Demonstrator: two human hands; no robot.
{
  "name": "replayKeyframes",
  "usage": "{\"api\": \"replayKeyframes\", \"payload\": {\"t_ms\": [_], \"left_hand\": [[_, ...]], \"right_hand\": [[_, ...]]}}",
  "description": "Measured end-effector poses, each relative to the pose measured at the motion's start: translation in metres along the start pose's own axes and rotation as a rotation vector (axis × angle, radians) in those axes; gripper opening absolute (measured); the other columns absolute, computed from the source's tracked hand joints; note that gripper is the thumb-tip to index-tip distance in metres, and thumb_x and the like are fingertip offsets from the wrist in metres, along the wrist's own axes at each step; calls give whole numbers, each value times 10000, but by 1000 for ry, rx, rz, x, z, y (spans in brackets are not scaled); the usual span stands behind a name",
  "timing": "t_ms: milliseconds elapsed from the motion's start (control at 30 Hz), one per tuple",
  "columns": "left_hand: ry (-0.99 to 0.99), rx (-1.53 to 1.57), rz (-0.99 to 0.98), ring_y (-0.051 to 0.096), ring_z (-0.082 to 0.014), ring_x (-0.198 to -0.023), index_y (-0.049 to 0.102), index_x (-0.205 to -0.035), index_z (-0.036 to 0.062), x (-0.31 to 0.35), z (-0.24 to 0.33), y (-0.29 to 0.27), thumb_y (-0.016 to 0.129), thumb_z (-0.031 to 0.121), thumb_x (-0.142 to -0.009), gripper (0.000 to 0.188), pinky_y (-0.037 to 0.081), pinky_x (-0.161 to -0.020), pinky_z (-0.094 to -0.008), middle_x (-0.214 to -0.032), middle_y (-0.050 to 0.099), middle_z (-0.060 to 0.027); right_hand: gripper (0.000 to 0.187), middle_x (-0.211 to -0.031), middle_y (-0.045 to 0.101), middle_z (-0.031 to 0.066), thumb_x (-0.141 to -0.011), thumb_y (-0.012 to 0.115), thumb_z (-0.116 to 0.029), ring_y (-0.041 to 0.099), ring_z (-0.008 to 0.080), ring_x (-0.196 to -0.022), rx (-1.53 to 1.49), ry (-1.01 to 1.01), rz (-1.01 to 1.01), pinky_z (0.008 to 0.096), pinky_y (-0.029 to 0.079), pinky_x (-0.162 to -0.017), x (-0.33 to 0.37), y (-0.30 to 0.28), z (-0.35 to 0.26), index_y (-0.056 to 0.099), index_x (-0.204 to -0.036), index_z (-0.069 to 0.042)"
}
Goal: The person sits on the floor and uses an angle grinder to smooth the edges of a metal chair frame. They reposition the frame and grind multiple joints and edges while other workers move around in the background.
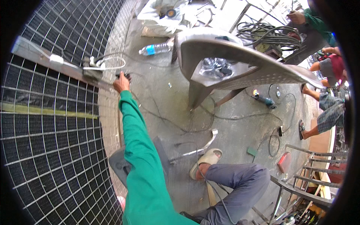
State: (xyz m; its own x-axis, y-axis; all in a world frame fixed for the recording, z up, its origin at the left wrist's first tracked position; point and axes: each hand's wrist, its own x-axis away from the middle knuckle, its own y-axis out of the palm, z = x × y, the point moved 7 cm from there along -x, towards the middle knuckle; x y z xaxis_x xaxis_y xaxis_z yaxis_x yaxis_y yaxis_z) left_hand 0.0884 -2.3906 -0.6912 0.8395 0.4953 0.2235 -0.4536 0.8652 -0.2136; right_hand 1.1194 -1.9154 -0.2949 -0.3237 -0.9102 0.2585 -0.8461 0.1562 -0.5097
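Observation:
My left arm in a green sleeve reaches up and left toward the mesh wall. At its end my left hand (pixel 122 83) is closed on a small black plug (pixel 125 75). Just left of the hand, a socket box (pixel 91 72) is fixed to the wall's metal rail, with a white cable (pixel 114 57) looped out of it. The plug is apart from the box. A dark cord (pixel 157 116) runs along the floor below the hand. My right hand is out of view. My bent leg (pixel 236 183) and sandalled foot (pixel 206 159) are at the lower middle.
A curved metal chair frame (pixel 240 47) stands ahead, right of a water bottle (pixel 155 49). An angle grinder (pixel 264 100) and cords lie on the floor. A grey plastic stool (pixel 120 165) sits under my arm. Metal bars (pixel 300 183) fill the lower right. Other people (pixel 330 108) are at the right.

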Motion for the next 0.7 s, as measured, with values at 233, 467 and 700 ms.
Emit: {"api": "replayKeyframes", "payload": {"t_ms": [233,467,700], "left_hand": [[-209,438,-218,759,-321,-760,647,-1079,-35,127,18,-65,566,325,-1011,376,635,-721,-406,-935,751,-195],[-187,546,-527,694,-280,-825,607,-1160,30,248,111,-175,523,362,-1029,366,577,-901,-485,-906,682,-124],[70,-7,-842,433,-48,-518,617,-1219,49,312,218,-254,561,379,-1063,370,342,-423,-214,-721,497,12]], "right_hand": [[313,-1176,683,163,-949,652,-126,666,297,-1041,-11,-84,-7,447,581,-899,-11,-14,19,658,-1220,31],[442,-1334,614,239,-961,625,-134,646,352,-1165,-22,-151,-130,490,537,-1063,-27,-37,68,579,-1354,61],[515,-1393,580,240,-939,677,-185,637,390,-1187,-78,-259,-243,518,575,-1016,-36,-52,124,571,-1398,21]]}}
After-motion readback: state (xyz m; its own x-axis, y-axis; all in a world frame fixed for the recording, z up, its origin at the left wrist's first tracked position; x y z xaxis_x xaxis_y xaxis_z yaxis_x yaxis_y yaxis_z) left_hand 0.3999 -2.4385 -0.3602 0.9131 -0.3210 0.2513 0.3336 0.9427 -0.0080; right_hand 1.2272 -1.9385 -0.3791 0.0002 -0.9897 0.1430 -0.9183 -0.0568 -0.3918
